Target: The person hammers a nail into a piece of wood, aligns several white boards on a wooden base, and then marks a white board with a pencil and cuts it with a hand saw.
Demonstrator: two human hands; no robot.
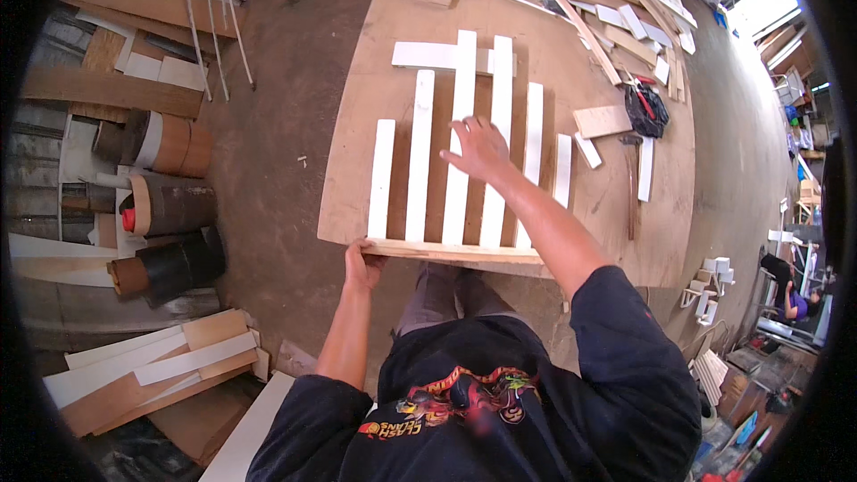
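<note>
Several white wooden slats (420, 152) of different lengths lie side by side on the table, the middle ones longest. Their near ends meet a bare wooden rail (446, 251) along the table's front edge. With its fingers curled round the rail's left end, my left hand (361, 266) grips it. My right hand (482, 150) reaches over the middle slats, fingers spread, holding nothing; whether the fingertips touch the wood I cannot tell. A white crosspiece (425, 55) runs crosswise near the far ends of the longest slats.
The plywood tabletop (357, 187) bears a heap of wood offcuts (571, 0) at the far side. On the right lie a hammer (632, 183) and a black plastic bag (644, 116) with red-handled tools. Boards (170, 361) and rolls (174, 205) are stacked at left. Another person (791, 303) is far right.
</note>
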